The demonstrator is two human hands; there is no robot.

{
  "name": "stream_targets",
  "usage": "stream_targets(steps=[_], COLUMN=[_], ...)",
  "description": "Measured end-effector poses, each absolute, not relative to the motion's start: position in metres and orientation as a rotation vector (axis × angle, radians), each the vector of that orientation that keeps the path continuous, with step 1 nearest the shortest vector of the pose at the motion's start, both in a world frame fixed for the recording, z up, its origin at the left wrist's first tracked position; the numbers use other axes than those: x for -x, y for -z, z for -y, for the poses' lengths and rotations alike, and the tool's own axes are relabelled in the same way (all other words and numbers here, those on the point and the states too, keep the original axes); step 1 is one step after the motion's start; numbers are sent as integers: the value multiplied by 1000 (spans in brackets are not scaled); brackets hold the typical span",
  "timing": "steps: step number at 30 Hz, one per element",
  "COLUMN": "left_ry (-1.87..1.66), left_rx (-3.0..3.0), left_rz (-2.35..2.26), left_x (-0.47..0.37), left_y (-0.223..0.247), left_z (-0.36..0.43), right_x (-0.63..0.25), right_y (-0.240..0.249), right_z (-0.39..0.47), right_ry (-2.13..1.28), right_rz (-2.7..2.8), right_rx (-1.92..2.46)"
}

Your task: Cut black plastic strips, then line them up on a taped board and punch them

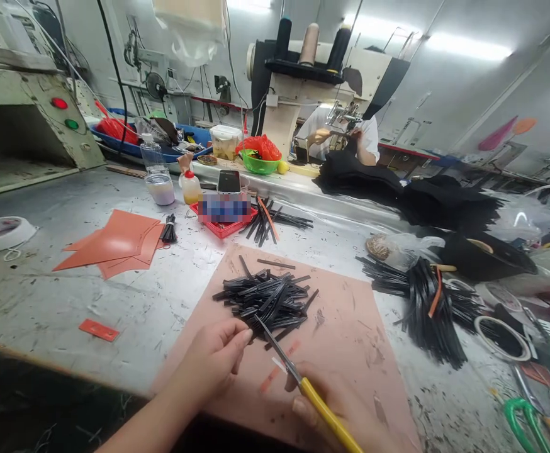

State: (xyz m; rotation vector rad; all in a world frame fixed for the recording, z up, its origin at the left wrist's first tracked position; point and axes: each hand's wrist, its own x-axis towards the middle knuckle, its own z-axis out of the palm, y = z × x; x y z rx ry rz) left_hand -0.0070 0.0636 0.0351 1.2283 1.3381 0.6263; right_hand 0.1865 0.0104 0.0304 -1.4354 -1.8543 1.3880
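Note:
A heap of short black strips (270, 296) lies on a pinkish-brown sheet (350, 333) in front of me. At its near edge my left hand (221, 346) is closed in a pinch, with what looks like the end of a black strip at its fingertips. My right hand (331, 402) is wrapped round a yellow-handled tool (325, 409) with a long, thin metal front. Its tip points into the heap, just right of my left fingertips. Whether the tool has one blade or two I cannot tell. An orange-red marked strip (275, 374) lies under the tool.
Orange sheets (124, 245) and a tape roll (1, 234) lie left. A red tray (223, 226), glue bottle (190, 187) and plastic bottle (157, 182) stand behind. Right are bundled black strips (430, 314) and green-handled scissors (523, 418). Beyond, a person (369, 141) works at a sewing machine (294, 88).

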Motion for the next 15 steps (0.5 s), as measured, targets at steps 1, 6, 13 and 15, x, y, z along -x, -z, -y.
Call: stream_targets(steps=[1, 6, 13, 15], left_ry=[-631, -654, -569, -510], left_rx=[-1225, -1172, -1458, -1543], left_rz=[-1349, -1334, -1206, -1157], left_x=[7, 10, 5, 0], left_y=[-34, -19, -23, -27], left_z=[-65, -64, -42, -35], right_x=[-186, -182, -174, -169], right_y=[-29, -16, -27, -29], right_z=[-13, -18, -17, -16], right_ry=[-1415, -1396, -1373, -1353], right_rz=[1855, 1805, 1489, 1398], right_rx=[1403, 1355, 1272, 1245])
